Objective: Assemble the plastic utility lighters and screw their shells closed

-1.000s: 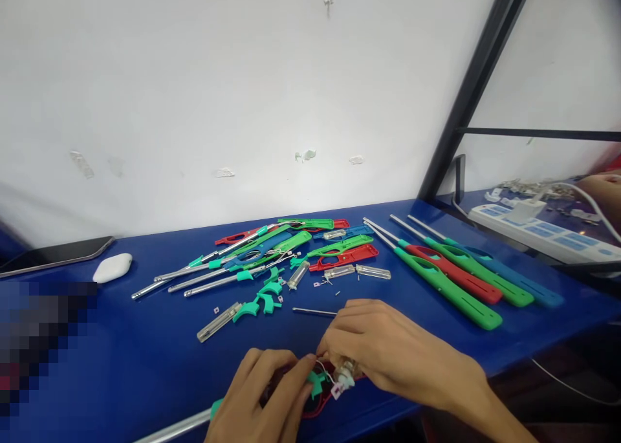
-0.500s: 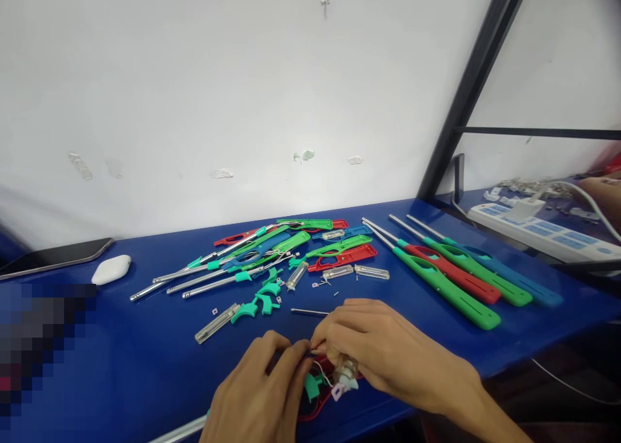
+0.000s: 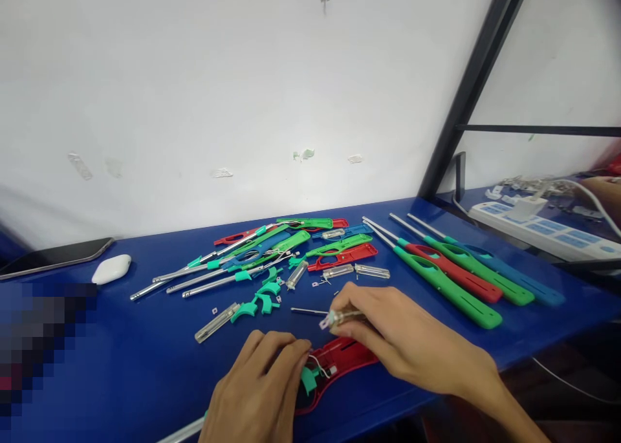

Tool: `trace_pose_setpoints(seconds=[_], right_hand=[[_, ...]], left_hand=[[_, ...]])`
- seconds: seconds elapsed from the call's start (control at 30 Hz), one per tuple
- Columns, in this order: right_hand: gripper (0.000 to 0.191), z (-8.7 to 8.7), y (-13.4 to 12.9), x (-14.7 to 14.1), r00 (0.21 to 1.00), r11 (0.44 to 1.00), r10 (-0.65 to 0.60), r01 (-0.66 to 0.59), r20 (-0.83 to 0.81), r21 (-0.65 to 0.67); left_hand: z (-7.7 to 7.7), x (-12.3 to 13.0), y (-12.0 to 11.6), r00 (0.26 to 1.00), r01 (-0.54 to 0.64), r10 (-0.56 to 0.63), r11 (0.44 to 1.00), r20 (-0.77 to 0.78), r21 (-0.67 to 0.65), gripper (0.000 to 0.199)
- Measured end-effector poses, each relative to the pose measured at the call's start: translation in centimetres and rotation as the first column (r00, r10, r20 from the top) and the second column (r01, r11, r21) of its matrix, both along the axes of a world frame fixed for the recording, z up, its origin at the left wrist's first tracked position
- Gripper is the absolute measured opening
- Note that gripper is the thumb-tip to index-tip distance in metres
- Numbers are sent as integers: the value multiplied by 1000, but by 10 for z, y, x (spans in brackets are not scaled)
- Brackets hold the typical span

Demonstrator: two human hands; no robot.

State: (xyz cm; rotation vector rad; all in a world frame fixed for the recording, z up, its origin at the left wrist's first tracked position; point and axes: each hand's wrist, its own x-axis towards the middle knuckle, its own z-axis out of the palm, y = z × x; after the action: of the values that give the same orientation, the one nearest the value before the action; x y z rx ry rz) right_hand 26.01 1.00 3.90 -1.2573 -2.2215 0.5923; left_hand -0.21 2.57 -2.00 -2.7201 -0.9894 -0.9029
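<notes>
My left hand (image 3: 255, 388) is closed on the near-left part of an open red lighter handle shell (image 3: 343, 357) on the blue table. In the shell lie a teal trigger (image 3: 308, 379) and a white wire (image 3: 317, 365). A metal lighter tube (image 3: 182, 431) sticks out below my left hand. My right hand (image 3: 402, 346) pinches a clear fuel tank (image 3: 347, 316) above the shell's right part; a small lilac tab (image 3: 325, 323) sits at its tip. Just left of the tank lies a thin metal rod (image 3: 306, 311).
Half shells and metal tubes (image 3: 204, 281) lie piled at the back. Several teal triggers (image 3: 245, 312) and clear tanks (image 3: 218, 323) are scattered in front. Assembled long lighters (image 3: 451, 291) lie at right. A white case (image 3: 111, 270), phone (image 3: 58, 257) and power strip (image 3: 553, 233) are farther out.
My right hand has lifted the clear tank up and away from the red shell, uncovering the shell's right part and the white wire. My left hand has barely moved.
</notes>
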Motion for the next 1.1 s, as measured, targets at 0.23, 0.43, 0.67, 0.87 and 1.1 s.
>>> trace_pose_setpoints(seconds=[0.23,0.43,0.67,0.87,1.1], right_hand=[[23,1,2,-2,996,998,36,-39,83,38],[21,3,-1,-5,988,998,51,-56,143,36],[25,3,-2,-7,984,997,62,-67,167,27],[27,3,0,-6,981,996,74,-82,181,39],[27,3,-1,-6,980,994,95,-104,178,43]], left_hand=[[1,2,0,1000,17,-17,1000,-9,17,31],[8,4,0,999,22,-24,998,22,63,33],[8,6,0,1000,13,-14,999,21,50,31],[5,5,-1,1000,20,-20,1000,9,15,28],[0,2,-2,999,29,-30,999,-30,-38,28]])
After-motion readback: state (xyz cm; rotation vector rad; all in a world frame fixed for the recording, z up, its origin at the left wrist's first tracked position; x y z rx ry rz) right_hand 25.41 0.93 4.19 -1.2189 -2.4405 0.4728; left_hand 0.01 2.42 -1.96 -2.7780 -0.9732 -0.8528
